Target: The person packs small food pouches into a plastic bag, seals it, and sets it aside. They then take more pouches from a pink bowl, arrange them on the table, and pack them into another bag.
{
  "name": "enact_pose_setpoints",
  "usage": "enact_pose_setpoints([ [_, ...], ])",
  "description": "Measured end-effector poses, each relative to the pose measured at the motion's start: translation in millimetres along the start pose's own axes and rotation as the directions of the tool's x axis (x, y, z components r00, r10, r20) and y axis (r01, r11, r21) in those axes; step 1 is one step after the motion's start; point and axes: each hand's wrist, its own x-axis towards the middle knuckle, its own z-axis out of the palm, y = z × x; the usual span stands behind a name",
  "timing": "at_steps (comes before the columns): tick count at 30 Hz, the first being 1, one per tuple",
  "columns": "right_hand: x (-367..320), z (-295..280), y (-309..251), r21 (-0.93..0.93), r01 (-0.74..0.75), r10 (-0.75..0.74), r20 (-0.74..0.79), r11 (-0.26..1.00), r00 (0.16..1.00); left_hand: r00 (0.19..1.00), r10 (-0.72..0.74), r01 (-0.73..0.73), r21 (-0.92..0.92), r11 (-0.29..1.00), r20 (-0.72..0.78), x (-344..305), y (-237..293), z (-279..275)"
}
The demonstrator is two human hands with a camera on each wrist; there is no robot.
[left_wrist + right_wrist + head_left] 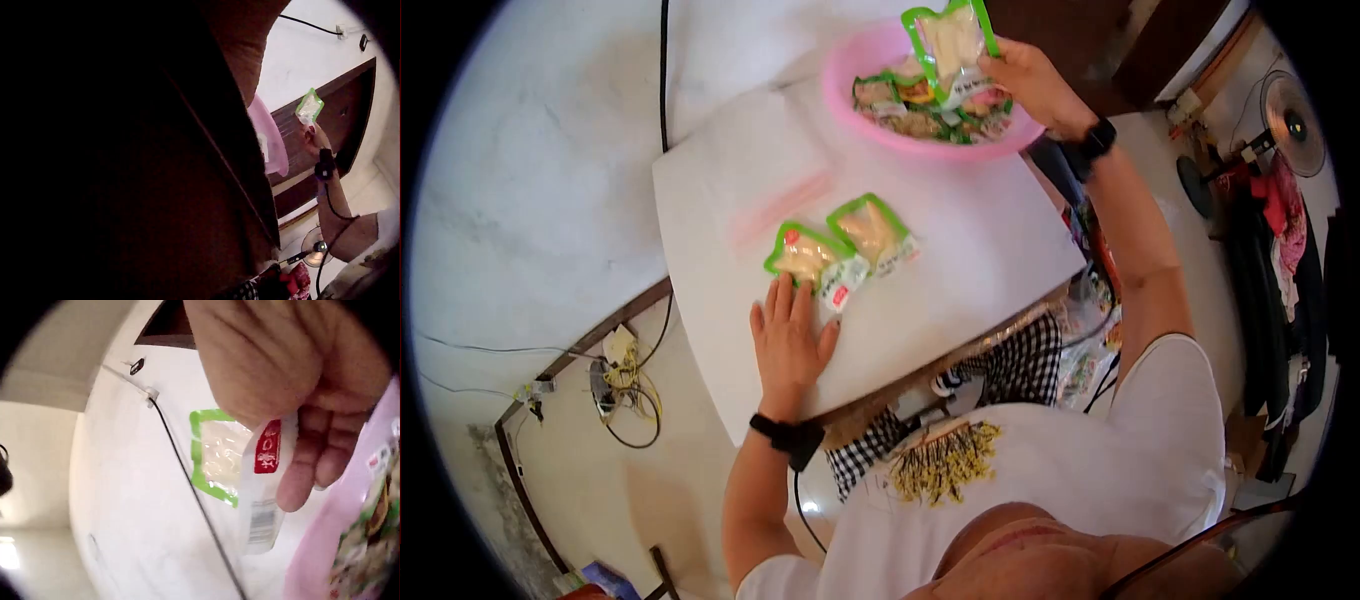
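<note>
Above the pink basin (840,90), my right hand (1045,88) pinches a clear, green-edged food packet (950,45) by its white label end. The right wrist view shows the label's red patch and barcode beside the fingers, with pale pieces inside the packet (222,459). More mixed packets (915,122) fill the basin. My left hand (788,338) lies on the white table (970,235), fingers extended, fingertips right at the lower edge of a green-edged packet (805,258). A second such packet (868,232) lies beside that one. Darkness covers most of the left wrist view.
A flat, see-through sheet with a pink strip (785,208) lies on the table behind the two packets. The white wall (550,180) borders the table's left side, with a black cable (664,75) running down it. A fan (1290,120) stands off to the right.
</note>
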Motion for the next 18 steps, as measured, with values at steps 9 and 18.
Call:
enact_pose_setpoints([
  [9, -95, 71, 88, -0.005, -0.406, 0.394, 0.259, 0.914, 0.882, 0.999, 0.014, -0.014, 0.011, 1.0, -0.036, -4, -4, 7],
  [18, -81, 95, 113, -0.728, 0.29, -0.275, 0.144, 0.621, 0.951, 0.998, -0.016, 0.014, -0.033, 0.999, -0.056, -5, -5, 8],
])
